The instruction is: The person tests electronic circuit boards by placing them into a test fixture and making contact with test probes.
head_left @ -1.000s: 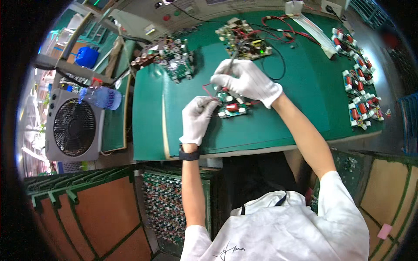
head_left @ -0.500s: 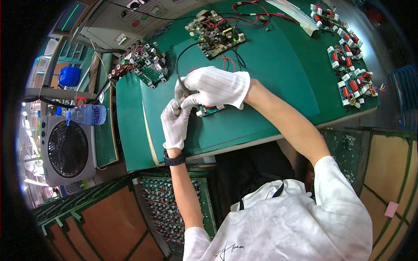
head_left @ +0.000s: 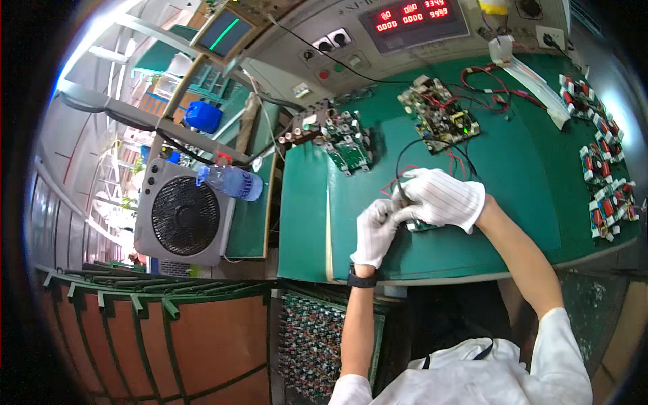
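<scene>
My left hand [head_left: 375,233] and my right hand [head_left: 442,197], both in white striped gloves, meet over the green mat. Between the fingers and thumb of my right hand is the end of a black cable [head_left: 401,162], which curves over from the large circuit board [head_left: 437,116]. The left fingers are pinched together against the right fingertips; what they hold is hidden. A small circuit board [head_left: 422,226] shows partly beneath my right hand. Red wires [head_left: 387,186] lie just behind the hands.
More circuit boards [head_left: 347,143] sit at the mat's far left, and several with red parts [head_left: 606,202] line the right edge. A panel with a red-lit display [head_left: 415,21] stands behind. On the left are a box fan [head_left: 183,214] and a plastic bottle [head_left: 233,182].
My view has turned left and up, so the bench appears farther right and the lit display has come into sight. Both hands stay together over the small circuit board.
</scene>
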The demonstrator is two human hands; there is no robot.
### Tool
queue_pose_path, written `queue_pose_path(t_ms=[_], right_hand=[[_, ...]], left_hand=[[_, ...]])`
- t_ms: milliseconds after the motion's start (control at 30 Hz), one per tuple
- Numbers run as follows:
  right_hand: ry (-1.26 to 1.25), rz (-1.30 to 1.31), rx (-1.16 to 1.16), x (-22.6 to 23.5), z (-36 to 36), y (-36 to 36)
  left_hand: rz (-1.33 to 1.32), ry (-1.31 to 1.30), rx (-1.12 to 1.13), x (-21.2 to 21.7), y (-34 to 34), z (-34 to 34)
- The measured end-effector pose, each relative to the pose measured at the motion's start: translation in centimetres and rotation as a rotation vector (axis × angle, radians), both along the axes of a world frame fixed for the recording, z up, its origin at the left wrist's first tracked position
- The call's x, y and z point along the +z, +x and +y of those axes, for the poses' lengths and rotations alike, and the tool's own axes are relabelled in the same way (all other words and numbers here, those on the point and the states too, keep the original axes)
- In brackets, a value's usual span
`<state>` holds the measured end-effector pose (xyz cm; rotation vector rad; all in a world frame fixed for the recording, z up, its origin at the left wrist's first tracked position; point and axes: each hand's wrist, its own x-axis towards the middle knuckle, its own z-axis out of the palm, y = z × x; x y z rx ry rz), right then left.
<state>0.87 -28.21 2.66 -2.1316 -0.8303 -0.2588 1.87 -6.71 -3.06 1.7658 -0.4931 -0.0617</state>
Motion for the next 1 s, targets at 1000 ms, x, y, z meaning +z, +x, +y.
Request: queue_pose_path(t_ms=[1000], right_hand=[[0.058, -0.003, 0.009, -0.3, 0.7, 0.9]], left_hand=[[-0.224, 0.235, 0.035, 0.8, 0.8, 1.1]])
